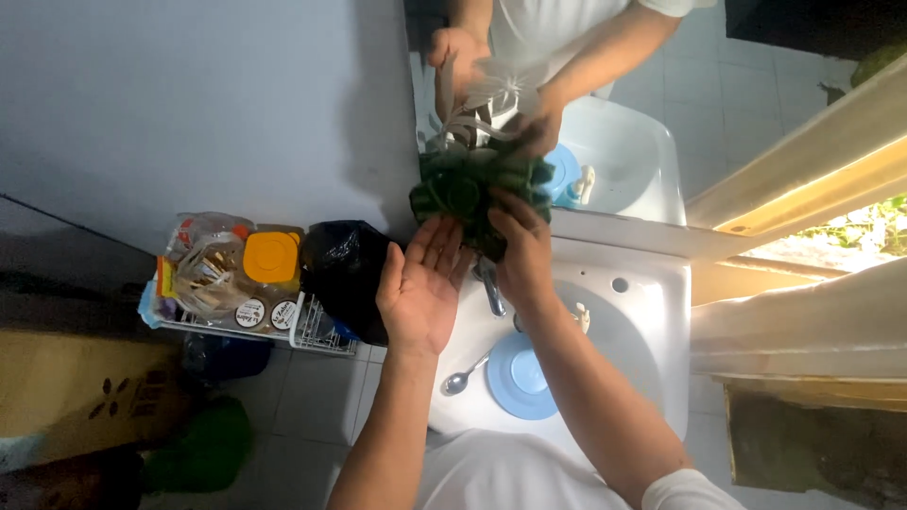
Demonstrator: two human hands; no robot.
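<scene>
The dark green cloth [470, 194] is bunched into a crumpled, folded wad with a rounded fold at its left part. It sits against the mirror, just above the open palm of the left hand [421, 285], while the right hand [522, 253] grips its lower right edge, fingers pressed into the folds.

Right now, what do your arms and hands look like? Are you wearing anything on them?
Both arms are bare from wrist to upper arm. The right arm ends in a short white sleeve near the shoulder. The left hand and right hand wear no gloves, and I see no rings, watch or bracelets. The fingers are uncovered.
</scene>
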